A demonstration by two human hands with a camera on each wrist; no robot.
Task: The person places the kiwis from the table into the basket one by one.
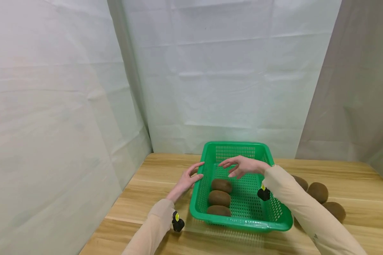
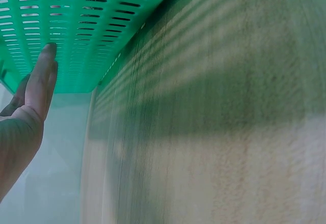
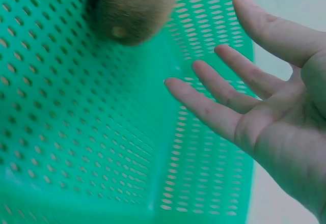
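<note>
With spread, empty fingers, the left hand [image 1: 187,180] is touching the green basket [image 1: 239,221] at lower centre while the right hand [image 1: 242,165] is hovering inside, so a careless nudge is risking rolling the kiwis [image 1: 219,198].

No legible text or labels anywhere.

The right hand [image 3: 275,117] hangs open, fingers [image 3: 214,109] straight and spread, holding nothing, above the green basket's [image 3: 76,147] perforated floor, near one brown kiwi [image 3: 135,10].
</note>
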